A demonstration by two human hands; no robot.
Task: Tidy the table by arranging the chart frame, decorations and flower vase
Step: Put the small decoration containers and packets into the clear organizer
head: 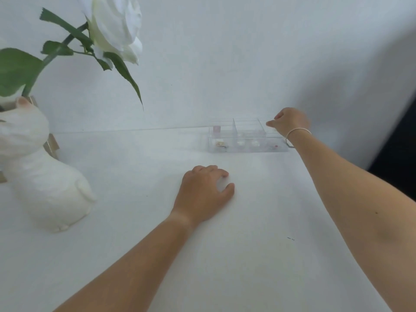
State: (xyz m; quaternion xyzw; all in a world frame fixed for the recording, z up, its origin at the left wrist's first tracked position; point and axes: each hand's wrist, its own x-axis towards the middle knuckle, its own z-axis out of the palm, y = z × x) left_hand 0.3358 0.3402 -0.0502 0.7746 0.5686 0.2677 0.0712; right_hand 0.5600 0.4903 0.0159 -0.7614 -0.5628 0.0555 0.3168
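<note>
A white cat-shaped vase (pixel 42 176) stands at the left of the white table and holds a white rose (pixel 114 25) with green leaves. A wooden frame (pixel 53 143) shows partly behind the vase. A clear compartment box (pixel 247 143) with small decorations inside sits against the back wall. My right hand (pixel 290 122) reaches over the box's right end, its fingertips pinched at the top rim. My left hand (pixel 204 194) rests on the table in front of the box with its fingers curled. Whether it covers something small is unclear.
The white wall runs right behind the box. A long rose leaf (pixel 128 79) hangs out over the table to the right of the vase. A dark area (pixel 396 149) lies past the table's right edge.
</note>
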